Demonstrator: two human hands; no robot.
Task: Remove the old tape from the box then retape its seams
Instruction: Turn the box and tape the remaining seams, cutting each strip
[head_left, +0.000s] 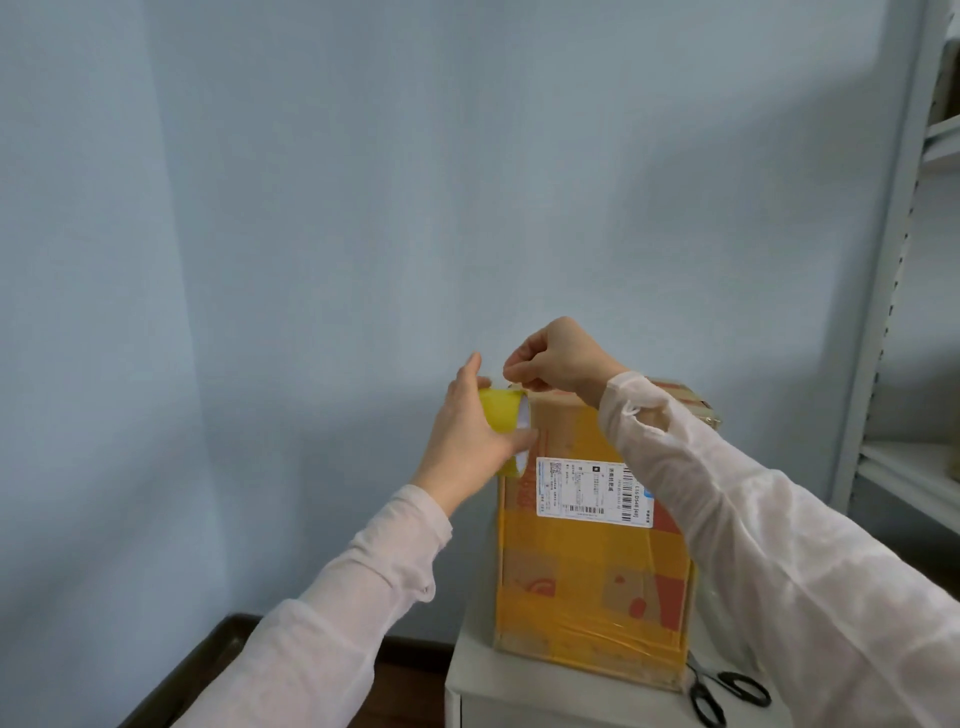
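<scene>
Box (592, 551) on white cabinet (519, 691), blue wall (311, 208)
</scene>
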